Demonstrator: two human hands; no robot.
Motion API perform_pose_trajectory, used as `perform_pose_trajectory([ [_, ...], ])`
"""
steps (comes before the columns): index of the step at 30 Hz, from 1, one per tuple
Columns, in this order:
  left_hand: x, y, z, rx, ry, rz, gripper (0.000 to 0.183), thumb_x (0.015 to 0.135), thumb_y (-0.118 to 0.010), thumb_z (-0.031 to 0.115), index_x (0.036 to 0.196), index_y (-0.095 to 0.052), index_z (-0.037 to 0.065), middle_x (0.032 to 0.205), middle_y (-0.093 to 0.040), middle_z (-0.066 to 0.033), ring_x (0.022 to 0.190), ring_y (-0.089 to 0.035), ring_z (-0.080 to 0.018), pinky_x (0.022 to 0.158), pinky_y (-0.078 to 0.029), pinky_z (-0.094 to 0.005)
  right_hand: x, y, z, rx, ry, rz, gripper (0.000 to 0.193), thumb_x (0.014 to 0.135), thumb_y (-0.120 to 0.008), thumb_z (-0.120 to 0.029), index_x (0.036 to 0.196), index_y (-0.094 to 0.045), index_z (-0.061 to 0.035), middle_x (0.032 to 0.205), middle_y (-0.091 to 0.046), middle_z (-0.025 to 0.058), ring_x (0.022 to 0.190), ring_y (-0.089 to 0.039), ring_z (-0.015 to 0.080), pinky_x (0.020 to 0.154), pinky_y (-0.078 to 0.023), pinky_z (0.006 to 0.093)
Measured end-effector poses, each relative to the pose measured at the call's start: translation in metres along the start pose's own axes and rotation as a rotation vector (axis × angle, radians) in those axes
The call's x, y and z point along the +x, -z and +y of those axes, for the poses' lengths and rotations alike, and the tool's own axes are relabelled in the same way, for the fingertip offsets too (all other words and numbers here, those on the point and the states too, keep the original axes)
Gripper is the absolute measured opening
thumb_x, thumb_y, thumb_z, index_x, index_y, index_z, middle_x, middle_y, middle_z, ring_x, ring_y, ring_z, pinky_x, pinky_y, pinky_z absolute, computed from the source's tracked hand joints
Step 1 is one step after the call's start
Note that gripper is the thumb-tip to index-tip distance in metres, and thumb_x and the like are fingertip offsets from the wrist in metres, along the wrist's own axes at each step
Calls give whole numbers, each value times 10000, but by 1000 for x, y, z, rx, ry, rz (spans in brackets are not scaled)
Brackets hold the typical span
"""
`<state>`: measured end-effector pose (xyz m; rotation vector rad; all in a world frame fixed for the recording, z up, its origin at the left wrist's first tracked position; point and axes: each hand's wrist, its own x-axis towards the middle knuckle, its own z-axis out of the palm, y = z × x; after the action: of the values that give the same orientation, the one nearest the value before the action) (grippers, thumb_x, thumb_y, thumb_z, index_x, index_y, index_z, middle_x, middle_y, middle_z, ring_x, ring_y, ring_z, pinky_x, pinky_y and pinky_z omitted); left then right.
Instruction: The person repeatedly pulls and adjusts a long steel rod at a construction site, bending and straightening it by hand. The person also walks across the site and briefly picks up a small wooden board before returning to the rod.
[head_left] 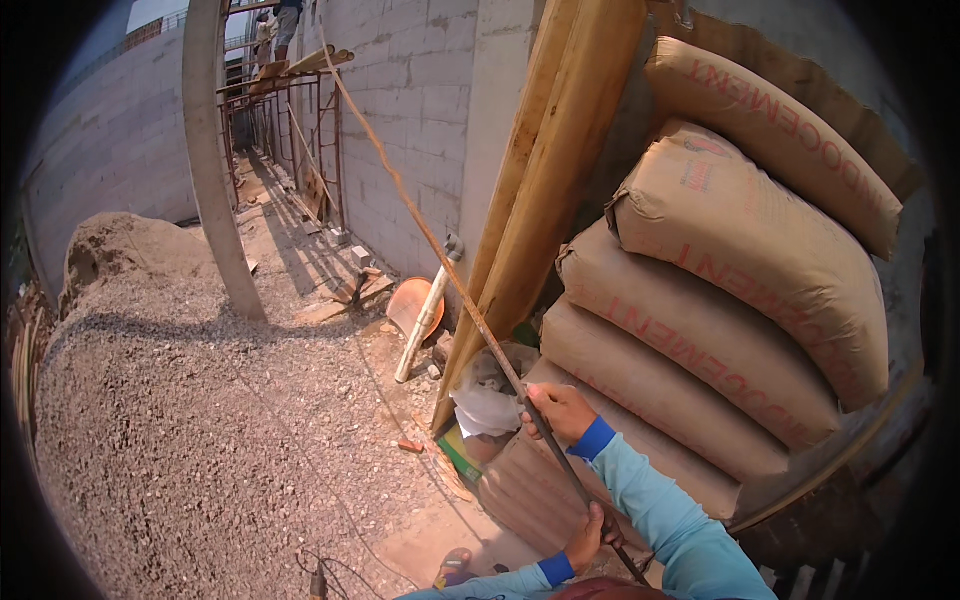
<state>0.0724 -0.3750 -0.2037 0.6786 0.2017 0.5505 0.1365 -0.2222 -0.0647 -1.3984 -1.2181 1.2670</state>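
A long, thin brown pole (425, 228) runs from the lower right, near my body, up and away to the left, toward the block wall. Wrapped round its lower part is my left hand (587, 542), the nearer of the two. Farther up the pole, my right hand (562, 413) is closed on it too. Paper cement bags (740, 240) are stacked just to the right of my hands. A whitish plastic bag (492, 390) lies behind the pole, left of my right hand. Whether the pole's far end touches anything, I cannot tell.
Gravel (200, 430) covers the left side, with a sand heap (140, 245) behind. Upright wooden boards (545, 170) stand beside the bags. A white pipe (422, 325) leans by an orange basin (410, 300). Scaffolding (330, 150) with people on it lines the wall. A concrete post (215, 170) rises from the gravel.
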Motion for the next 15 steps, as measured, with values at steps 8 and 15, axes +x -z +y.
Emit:
perform_pose_trajectory([
  [8,-2,-9,5,126,-55,107,632,918,-229,687,770,-353,85,590,-353,-14,573,-475,-172,684,-513,-381,-344,126,234,-261,-489,-201,784,783,-735,-399,1428,-398,-109,1296,-542,142,1165,-539,239,986,-412,329],
  [15,28,-15,52,124,-145,107,613,936,-211,663,797,-364,86,582,-352,-12,535,-463,-168,661,-512,-382,-418,93,310,-529,-647,563,424,763,-746,-335,1013,-630,-13,825,-604,101,779,-575,156,700,-458,319],
])
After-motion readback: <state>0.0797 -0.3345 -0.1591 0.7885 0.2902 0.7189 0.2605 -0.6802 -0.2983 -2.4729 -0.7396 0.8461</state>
